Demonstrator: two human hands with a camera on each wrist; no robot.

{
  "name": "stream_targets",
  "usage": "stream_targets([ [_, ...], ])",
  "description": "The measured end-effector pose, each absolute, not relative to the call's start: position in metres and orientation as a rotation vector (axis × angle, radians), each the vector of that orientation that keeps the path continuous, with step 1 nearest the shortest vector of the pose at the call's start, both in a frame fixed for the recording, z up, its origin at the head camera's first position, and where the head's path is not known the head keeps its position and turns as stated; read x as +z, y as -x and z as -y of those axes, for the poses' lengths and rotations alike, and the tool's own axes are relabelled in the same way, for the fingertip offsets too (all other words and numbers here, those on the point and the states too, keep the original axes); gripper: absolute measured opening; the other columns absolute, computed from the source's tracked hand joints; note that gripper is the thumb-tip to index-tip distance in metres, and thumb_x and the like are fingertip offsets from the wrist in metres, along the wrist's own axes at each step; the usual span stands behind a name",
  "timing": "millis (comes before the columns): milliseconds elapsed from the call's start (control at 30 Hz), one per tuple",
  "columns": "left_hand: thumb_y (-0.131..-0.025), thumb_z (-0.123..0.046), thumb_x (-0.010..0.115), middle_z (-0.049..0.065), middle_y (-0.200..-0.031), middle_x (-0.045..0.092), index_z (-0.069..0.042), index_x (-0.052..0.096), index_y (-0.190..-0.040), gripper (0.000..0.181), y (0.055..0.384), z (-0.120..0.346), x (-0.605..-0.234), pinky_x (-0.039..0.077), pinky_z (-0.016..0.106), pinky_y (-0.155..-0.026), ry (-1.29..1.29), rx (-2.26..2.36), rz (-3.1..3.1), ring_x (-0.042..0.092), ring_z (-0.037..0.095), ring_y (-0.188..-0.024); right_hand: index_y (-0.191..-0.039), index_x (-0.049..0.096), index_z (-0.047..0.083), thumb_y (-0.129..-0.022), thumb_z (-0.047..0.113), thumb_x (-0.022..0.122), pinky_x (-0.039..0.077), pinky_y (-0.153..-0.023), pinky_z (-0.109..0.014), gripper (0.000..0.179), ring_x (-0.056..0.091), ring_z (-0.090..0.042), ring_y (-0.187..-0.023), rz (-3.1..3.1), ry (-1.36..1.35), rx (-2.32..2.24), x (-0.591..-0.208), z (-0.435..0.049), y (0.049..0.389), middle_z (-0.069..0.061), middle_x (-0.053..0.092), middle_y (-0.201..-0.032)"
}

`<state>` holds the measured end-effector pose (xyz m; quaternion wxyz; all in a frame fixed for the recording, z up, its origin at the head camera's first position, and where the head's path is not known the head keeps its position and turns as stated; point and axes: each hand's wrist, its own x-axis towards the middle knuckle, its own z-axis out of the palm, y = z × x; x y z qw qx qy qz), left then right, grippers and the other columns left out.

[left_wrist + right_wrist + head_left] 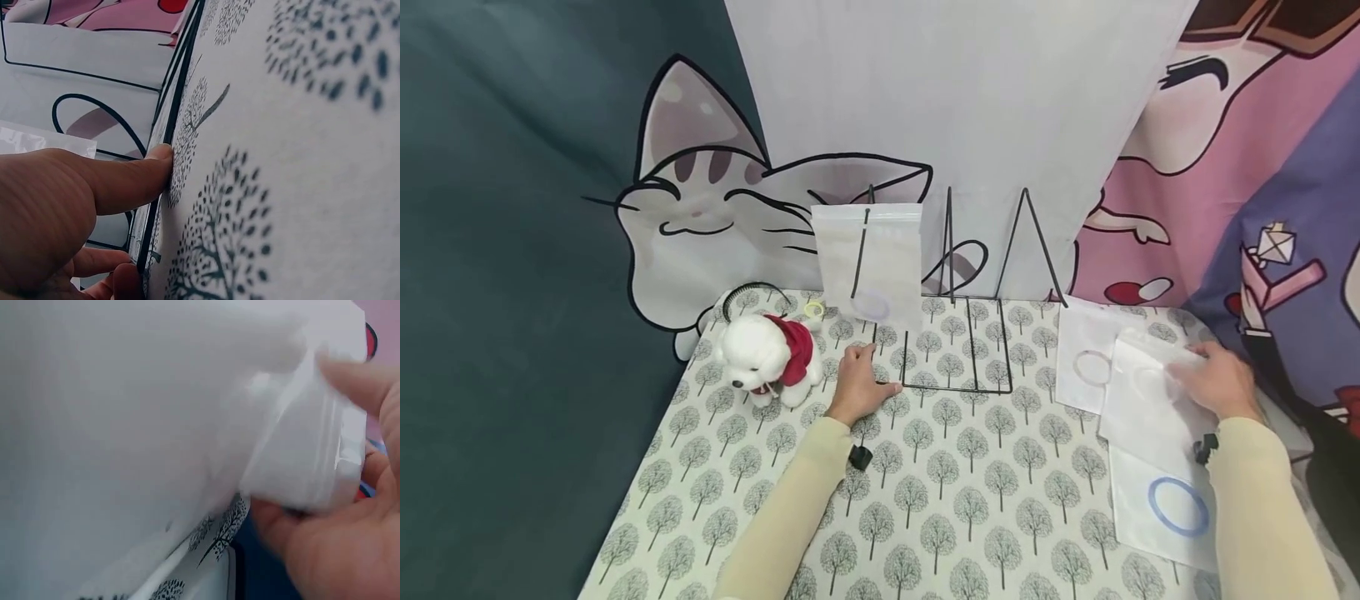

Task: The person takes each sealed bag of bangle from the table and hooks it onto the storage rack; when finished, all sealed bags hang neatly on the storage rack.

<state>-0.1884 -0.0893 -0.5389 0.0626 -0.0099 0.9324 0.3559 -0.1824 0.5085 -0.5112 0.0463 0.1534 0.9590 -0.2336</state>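
Note:
A black wire rack [955, 388] stands on the table with tall triangular uprights. At its front left corner my left hand [859, 385] grips the base wire, thumb along the front bar in the left wrist view and fingertips [128, 278] by the wire. A frosted zip bag [868, 258] hangs on the rack's left upright, a pale purple ring showing through. Off to the right, my right hand [1219, 379] pinches the edge of another frosted zip bag [1138, 408]; in the right wrist view the bag [300, 444] is creased and blurred between thumb and fingers.
Under the held bag lie a bag with a pinkish ring [1092, 367] and one with a blue ring [1178, 506]. A white plush dog [756, 354] in red stands left of the rack, near a black hoop [752, 286] and a small yellow ring [814, 309]. Printed cloth hangs behind.

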Motion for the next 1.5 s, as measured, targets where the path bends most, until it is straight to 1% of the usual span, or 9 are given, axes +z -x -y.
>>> stream_targets([
  [133, -0.083, -0.037, 0.091, 0.02, -0.157, 0.04, -0.008, 0.037, -0.163, 0.101, 0.189, 0.087, -0.54, 0.047, 0.051, -0.118, 0.021, 1.087, -2.823, 0.045, 0.039, -0.142, -0.141, 0.049, -0.006, -0.103, 0.029, 0.059, 0.038, -0.105, -0.077, 0.053, 0.041, -0.066, -0.129, -2.974, -0.452, -0.763, -0.509, -0.51, 0.176, -0.045, 0.042, -0.147],
  [367, -0.082, -0.036, 0.092, 0.022, -0.158, 0.038, -0.007, 0.037, -0.163, 0.103, 0.188, 0.089, -0.537, 0.045, 0.054, -0.12, 0.011, 1.115, -2.791, 0.044, 0.041, -0.144, -0.145, 0.053, 0.002, -0.107, 0.044, 0.057, 0.029, -0.116, -0.079, 0.057, 0.035, -0.061, -0.144, -2.966, -0.413, -1.035, -0.502, -0.505, 0.161, -0.039, 0.04, -0.157],
  [467, -0.082, -0.034, 0.091, 0.023, -0.159, 0.038, -0.007, 0.038, -0.163, 0.1, 0.189, 0.093, -0.535, 0.044, 0.056, -0.121, 0.016, 1.167, -2.75, 0.045, 0.043, -0.144, -0.148, 0.055, 0.008, -0.106, 0.048, 0.058, 0.035, -0.113, -0.075, 0.058, 0.044, -0.042, -0.142, -2.958, -0.369, -1.095, -0.492, -0.497, 0.154, -0.033, 0.043, -0.159],
  [600, -0.082, -0.031, 0.092, 0.025, -0.159, 0.039, -0.008, 0.043, -0.161, 0.096, 0.19, 0.098, -0.534, 0.042, 0.058, -0.122, 0.039, 1.224, -2.717, 0.048, 0.046, -0.144, -0.149, 0.057, 0.018, -0.105, 0.052, 0.059, 0.048, -0.095, -0.057, 0.055, 0.048, -0.008, -0.114, -2.955, -0.28, -1.115, -0.475, -0.481, 0.149, -0.007, 0.05, -0.158],
  [700, -0.082, -0.029, 0.092, 0.025, -0.159, 0.039, -0.009, 0.043, -0.161, 0.096, 0.191, 0.1, -0.534, 0.042, 0.058, -0.122, 0.03, 1.22, -2.718, 0.048, 0.046, -0.144, -0.144, 0.061, 0.023, -0.105, 0.046, 0.062, 0.05, -0.07, -0.04, 0.045, 0.053, -0.004, -0.083, -2.968, -0.206, -1.181, -0.461, -0.468, 0.147, 0.008, 0.066, -0.118],
  [800, -0.081, -0.027, 0.092, 0.025, -0.158, 0.039, -0.009, 0.042, -0.162, 0.097, 0.191, 0.1, -0.534, 0.042, 0.058, -0.122, 0.017, 1.216, -2.73, 0.049, 0.046, -0.142, -0.137, 0.064, 0.024, -0.104, 0.036, 0.068, 0.038, -0.043, -0.035, 0.035, 0.047, -0.015, -0.051, -2.974, -0.125, -1.304, -0.444, -0.452, 0.144, 0.015, 0.052, -0.069],
  [933, -0.079, -0.026, 0.093, 0.024, -0.157, 0.042, -0.01, 0.044, -0.161, 0.096, 0.189, 0.101, -0.532, 0.045, 0.059, -0.119, 0.032, 1.204, -2.745, 0.052, 0.046, -0.138, -0.133, 0.068, 0.022, -0.103, 0.027, 0.072, 0.029, -0.035, -0.039, 0.031, 0.038, -0.018, -0.038, -2.954, -0.056, -1.43, -0.423, -0.427, 0.137, 0.008, 0.039, -0.048],
  [1100, -0.08, -0.026, 0.093, 0.024, -0.157, 0.042, -0.012, 0.045, -0.161, 0.095, 0.188, 0.102, -0.53, 0.046, 0.059, -0.118, 0.057, 1.183, -2.737, 0.054, 0.046, -0.137, -0.126, 0.071, 0.012, -0.1, 0.012, 0.073, 0.026, -0.036, -0.037, 0.026, 0.034, -0.015, -0.039, -2.976, 0.095, -1.553, -0.403, -0.395, 0.127, 0.01, 0.039, -0.049],
  [1500, -0.078, -0.026, 0.094, 0.023, -0.155, 0.045, -0.012, 0.048, -0.159, 0.094, 0.194, 0.099, -0.532, 0.046, 0.058, -0.118, 0.051, 1.164, -2.75, 0.056, 0.045, -0.136, -0.107, 0.072, -0.009, -0.084, -0.025, 0.068, 0.027, -0.035, -0.02, 0.028, 0.035, -0.004, -0.04, -2.934, 0.73, -1.772, -0.383, -0.325, 0.116, 0.015, 0.073, -0.093],
])
